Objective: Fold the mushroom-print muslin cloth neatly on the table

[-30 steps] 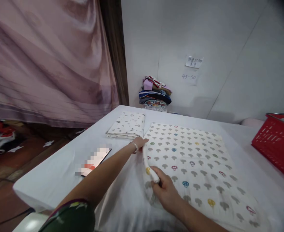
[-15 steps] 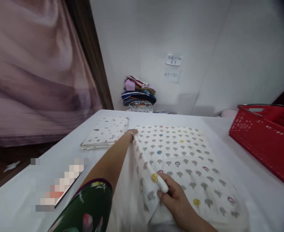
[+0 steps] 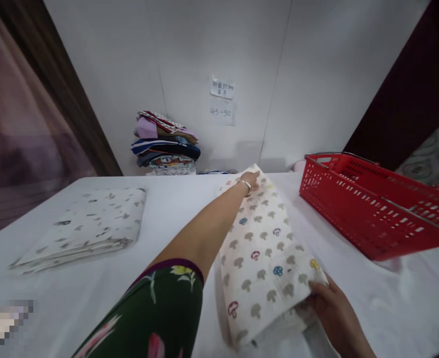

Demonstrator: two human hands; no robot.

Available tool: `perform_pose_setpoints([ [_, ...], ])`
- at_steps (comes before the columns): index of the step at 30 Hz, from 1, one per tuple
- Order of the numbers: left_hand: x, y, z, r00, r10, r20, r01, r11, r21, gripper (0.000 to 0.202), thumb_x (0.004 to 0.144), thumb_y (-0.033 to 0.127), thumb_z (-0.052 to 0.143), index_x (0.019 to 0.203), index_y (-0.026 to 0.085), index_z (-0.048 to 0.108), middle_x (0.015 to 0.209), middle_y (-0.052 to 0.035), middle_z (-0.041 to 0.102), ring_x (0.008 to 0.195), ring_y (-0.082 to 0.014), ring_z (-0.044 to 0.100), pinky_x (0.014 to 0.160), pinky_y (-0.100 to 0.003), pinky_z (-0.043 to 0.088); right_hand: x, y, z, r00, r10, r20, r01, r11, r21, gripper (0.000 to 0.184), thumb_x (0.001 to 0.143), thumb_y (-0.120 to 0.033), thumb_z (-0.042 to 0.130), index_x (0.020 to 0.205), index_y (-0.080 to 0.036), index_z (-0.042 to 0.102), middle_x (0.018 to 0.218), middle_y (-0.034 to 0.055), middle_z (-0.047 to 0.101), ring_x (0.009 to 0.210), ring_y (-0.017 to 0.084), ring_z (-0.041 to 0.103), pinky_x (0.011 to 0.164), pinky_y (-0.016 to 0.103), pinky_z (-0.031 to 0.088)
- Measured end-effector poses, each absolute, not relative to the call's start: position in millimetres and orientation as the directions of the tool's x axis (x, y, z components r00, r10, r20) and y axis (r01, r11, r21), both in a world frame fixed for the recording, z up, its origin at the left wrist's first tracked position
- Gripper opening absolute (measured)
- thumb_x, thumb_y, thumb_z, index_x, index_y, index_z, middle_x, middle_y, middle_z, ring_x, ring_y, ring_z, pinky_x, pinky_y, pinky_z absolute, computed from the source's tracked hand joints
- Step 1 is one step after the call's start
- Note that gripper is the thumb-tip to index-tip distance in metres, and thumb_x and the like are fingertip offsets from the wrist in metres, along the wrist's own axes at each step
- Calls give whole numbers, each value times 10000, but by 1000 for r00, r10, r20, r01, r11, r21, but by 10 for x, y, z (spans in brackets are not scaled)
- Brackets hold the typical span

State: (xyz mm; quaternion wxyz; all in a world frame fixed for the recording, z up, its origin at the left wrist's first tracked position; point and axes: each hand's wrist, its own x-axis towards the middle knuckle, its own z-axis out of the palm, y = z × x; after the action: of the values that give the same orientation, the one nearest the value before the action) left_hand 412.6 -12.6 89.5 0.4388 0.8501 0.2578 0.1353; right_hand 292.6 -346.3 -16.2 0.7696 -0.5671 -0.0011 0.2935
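A white cloth printed with mushrooms (image 3: 259, 248) lies folded lengthwise in front of me, its near end slightly lifted. My left hand (image 3: 251, 182), with a bracelet at the wrist, reaches to the far end and grips the cloth's edge there. At the near right corner, my right hand (image 3: 329, 303) has the cloth pinched between thumb and fingers. Left of it rests another folded white cloth (image 3: 92, 221) with small dark prints, touched by neither hand.
A red plastic basket (image 3: 354, 214) stands on the right of the white-covered table (image 3: 174, 199). Behind the table's far edge rises a stack of folded fabrics (image 3: 165, 144). Paper notes (image 3: 222, 99) are stuck to the wall. A blurred-out patch (image 3: 1, 323) sits at lower left.
Both hands have carried the left edge of the mushroom cloth over to the right, folding it narrower. The view has turned right, showing more of the red basket.
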Motion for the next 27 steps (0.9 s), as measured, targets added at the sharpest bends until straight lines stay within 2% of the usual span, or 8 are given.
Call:
perform_pose_setpoints([
  [4, 3942, -378, 536, 854, 520, 4, 291, -484, 825, 370, 879, 416, 458, 1105, 142, 562, 1123, -92, 597, 984, -187, 576, 842, -340, 466, 3069, -3762, -319, 783, 453, -427, -521, 100, -848, 394, 656, -247, 679, 1042, -217, 608, 1006, 63, 677, 866, 238, 640, 730, 334, 531],
  [9, 3066, -63, 253, 807, 589, 42, 363, -551, 751, 310, 845, 324, 495, 1102, 171, 577, 1229, -75, 558, 1089, -191, 525, 948, -270, 370, 3136, -3814, -151, 702, 503, -503, -553, -60, -831, 408, 699, -435, 660, 1026, -196, 613, 914, 73, 681, 758, 203, 640, 624, 304, 538],
  [13, 2435, -78, 90, 738, 674, 12, 466, -524, 713, 340, 806, 335, 524, 1094, 159, 571, 1165, -87, 580, 964, -187, 577, 871, -279, 422, 3172, -3890, -90, 674, 528, -517, -511, -171, -842, 309, 729, -448, 636, 896, -189, 623, 686, 25, 640, 588, 148, 594, 521, 254, 508],
  [16, 2020, -437, -20, 725, 687, -47, 502, -481, 718, 390, 794, 393, 525, 1106, 161, 553, 1052, -79, 616, 834, -174, 601, 760, -283, 471, 3191, -3948, -111, 671, 544, -504, -476, -205, -855, 265, 708, -354, 660, 913, -196, 605, 695, 16, 644, 559, 136, 590, 486, 232, 490],
  [19, 1599, -1002, -62, 830, 551, 87, 325, -604, 727, 466, 796, 456, 502, 1185, 201, 500, 1162, -83, 559, 959, -197, 572, 804, -319, 479, 3219, -3957, -69, 655, 569, -497, -468, -211, -858, 288, 712, -289, 649, 970, -185, 576, 766, 35, 670, 583, 135, 612, 487, 222, 496],
  [21, 1353, -1378, -70, 901, 375, 220, 146, -738, 659, 554, 755, 483, 558, 1237, 224, 469, 1273, -98, 491, 1140, -244, 480, 953, -391, 410, 3240, -3935, 4, 639, 605, -475, -467, -185, -865, 295, 724, -256, 637, 998, -176, 560, 822, 54, 683, 609, 142, 630, 504, 227, 512],
  [24, 1138, -1775, -114, 936, 164, 312, -23, -855, 519, 706, 685, 487, 642, 1308, 250, 407, 1393, -106, 384, 1293, -297, 312, 1058, -485, 273, 3252, -3874, 149, 637, 636, -436, -468, -130, -874, 333, 735, -207, 616, 1058, -177, 539, 872, 57, 690, 616, 144, 645, 526, 237, 533],
  [27, 1128, -1920, -197, 928, 155, 338, -13, -895, 446, 682, 692, 400, 646, 1307, 228, 407, 1404, -111, 374, 1315, -298, 277, 1069, -503, 232, 3239, -3795, 307, 687, 622, -377, -428, -73, -901, 557, 740, -166, 597, 1265, -223, 417, 943, 42, 686, 619, 142, 657, 514, 239, 539],
])
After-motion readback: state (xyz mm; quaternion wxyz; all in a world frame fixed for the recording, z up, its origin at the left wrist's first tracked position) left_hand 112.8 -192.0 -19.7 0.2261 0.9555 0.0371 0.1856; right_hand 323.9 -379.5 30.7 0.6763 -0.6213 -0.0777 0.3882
